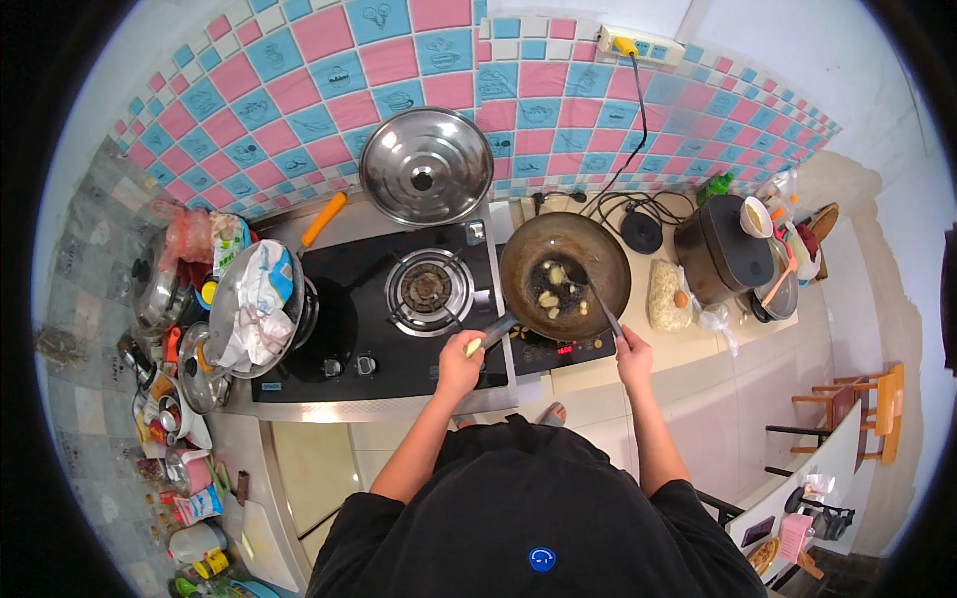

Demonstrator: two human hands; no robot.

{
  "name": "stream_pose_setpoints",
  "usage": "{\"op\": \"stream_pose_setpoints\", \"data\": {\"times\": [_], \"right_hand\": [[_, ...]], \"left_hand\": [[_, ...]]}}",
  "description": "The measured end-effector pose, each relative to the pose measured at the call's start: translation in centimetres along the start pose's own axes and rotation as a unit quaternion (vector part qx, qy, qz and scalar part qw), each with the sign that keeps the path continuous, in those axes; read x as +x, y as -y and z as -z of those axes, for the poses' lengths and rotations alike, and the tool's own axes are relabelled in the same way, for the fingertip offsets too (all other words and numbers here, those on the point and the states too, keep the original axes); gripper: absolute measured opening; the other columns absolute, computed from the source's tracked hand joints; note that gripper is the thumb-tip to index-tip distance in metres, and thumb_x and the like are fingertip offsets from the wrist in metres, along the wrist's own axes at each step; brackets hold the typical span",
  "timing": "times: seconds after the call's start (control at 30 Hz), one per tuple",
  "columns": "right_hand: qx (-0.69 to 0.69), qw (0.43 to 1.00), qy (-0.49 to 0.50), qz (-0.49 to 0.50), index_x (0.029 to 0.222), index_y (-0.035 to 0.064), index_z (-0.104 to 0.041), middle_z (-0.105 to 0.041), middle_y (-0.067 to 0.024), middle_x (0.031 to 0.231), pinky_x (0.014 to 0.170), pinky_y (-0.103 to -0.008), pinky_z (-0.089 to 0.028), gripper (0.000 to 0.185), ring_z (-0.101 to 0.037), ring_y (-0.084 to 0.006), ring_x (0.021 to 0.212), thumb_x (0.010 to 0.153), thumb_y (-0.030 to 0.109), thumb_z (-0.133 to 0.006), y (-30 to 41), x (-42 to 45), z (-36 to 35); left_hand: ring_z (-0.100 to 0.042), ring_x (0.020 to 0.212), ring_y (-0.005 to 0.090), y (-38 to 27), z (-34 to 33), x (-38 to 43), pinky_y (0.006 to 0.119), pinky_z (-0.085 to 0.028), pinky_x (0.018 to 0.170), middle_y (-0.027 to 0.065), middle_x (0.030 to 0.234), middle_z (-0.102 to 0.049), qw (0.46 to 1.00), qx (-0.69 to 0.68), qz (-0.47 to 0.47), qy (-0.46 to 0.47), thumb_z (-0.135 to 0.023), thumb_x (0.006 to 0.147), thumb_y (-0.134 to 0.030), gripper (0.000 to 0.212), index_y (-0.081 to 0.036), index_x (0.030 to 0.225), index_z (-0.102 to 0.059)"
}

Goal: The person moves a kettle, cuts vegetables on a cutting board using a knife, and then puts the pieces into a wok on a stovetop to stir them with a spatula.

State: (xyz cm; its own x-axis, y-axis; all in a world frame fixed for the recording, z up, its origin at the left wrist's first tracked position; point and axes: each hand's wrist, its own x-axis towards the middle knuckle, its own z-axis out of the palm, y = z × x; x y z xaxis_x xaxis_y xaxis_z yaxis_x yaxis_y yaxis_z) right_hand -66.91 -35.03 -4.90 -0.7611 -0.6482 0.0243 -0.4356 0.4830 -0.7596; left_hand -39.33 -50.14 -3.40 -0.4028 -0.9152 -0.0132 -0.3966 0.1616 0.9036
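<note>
A brown-grey wok stands on a black induction cooker with a lit red display. My left hand is closed around the wok handle. A small pale green piece shows at its fingers; what it is, I cannot tell. In my right hand is a long-handled metal cooking utensil, with its dark head down in the wok. Pale yellowish food pieces lie in dark, shiny oil at the bottom, left of that head.
Left of the wok, a gas hob has a bare burner and a pot with plastic bags. A metal lid leans on the tiled wall. To the right are noodles, an egg, cables and a dark appliance.
</note>
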Motion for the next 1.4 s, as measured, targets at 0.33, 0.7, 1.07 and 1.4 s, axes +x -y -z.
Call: {"op": "stream_pose_setpoints", "data": {"times": [0.33, 0.7, 1.07, 1.4], "right_hand": [[0.412, 0.763, 0.163, -0.471, 0.083, 0.0146, -0.045, -0.042, 0.0009, 0.056, 0.033, -0.0191, -0.022, 0.016, -0.03, -0.0061, 0.038, 0.091, 0.027, -0.039, 0.1, 0.0, 1.0], [0.463, 0.738, 0.174, -0.459, 0.09, 0.0131, -0.046, -0.042, 0.0013, 0.055, 0.032, -0.0188, -0.021, 0.015, -0.028, -0.0059, 0.037, 0.091, 0.026, -0.039, 4.1, 1.0, -1.7], [0.331, 0.885, 0.101, -0.312, 0.123, 0.0053, -0.046, -0.044, 0.0001, 0.054, 0.031, -0.0202, -0.021, 0.037, -0.029, -0.006, 0.035, 0.087, 0.016, -0.049, 4.7, 0.7, -2.8], [0.448, 0.785, 0.133, -0.408, 0.101, 0.0087, -0.048, -0.042, 0.0014, 0.056, 0.032, -0.0191, -0.022, 0.018, -0.03, -0.0063, 0.037, 0.09, 0.022, -0.043, 3.9, 0.3, 0.8]], "left_hand": [[-0.057, 0.066, 0.0164, 0.8, -0.1, 0.3, 0.029, -0.045, 0.062, 0.0094, 0.078, -0.058, 1.0, -0.004, 0.002, 0.003, -0.057, 0.071, -0.002, 0.021, -0.003, 0.093, -0.06], [-0.057, 0.065, 0.0157, 1.5, -0.2, 0.4, 0.028, -0.045, 0.062, 0.009, 0.079, -0.057, 1.0, -0.004, 0.0, 0.006, -0.056, 0.074, 0.0, 0.02, -0.003, 0.094, -0.059], [-0.058, 0.071, 0.02, 0.2, 0.4, 0.2, 0.03, -0.045, 0.066, 0.0116, 0.081, -0.058, 1.0, 0.006, -0.005, 0.0, -0.058, 0.07, -0.002, 0.023, -0.003, 0.093, -0.06], [-0.057, 0.067, 0.0178, 0.7, 0.2, 0.4, 0.029, -0.045, 0.062, 0.0102, 0.079, -0.058, 1.0, 0.011, -0.012, 0.002, -0.058, 0.072, -0.001, 0.022, -0.003, 0.094, -0.059]]}}
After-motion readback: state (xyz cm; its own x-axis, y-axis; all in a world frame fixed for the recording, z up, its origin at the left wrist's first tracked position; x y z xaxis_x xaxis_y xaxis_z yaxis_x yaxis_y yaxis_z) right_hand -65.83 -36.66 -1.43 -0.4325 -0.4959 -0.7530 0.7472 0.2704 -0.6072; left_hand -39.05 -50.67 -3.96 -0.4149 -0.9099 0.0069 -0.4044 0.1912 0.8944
